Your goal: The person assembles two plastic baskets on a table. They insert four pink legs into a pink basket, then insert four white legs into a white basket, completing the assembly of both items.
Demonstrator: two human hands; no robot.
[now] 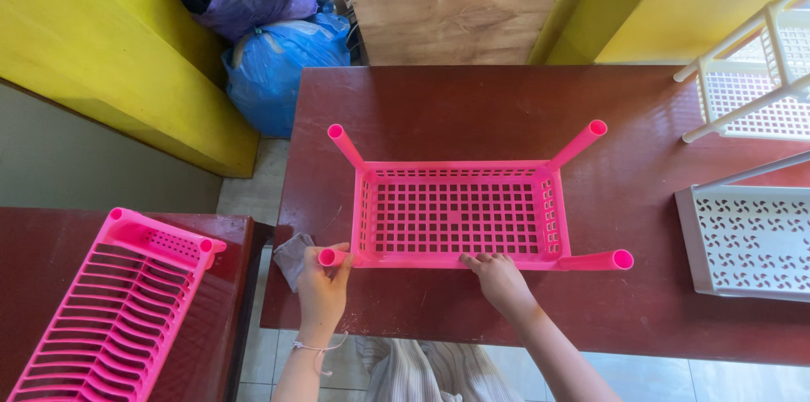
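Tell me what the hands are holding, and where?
The left hand grips the pink basket's near-left leg tube; the right hand presses its near rim.

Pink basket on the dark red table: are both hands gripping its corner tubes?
No. Only the left hand wraps a corner tube; the right hand rests its fingers on the near rim of the pink basket.

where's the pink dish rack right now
In the head view the pink dish rack lies at the lower left on a separate dark red side table, left of the left hand.
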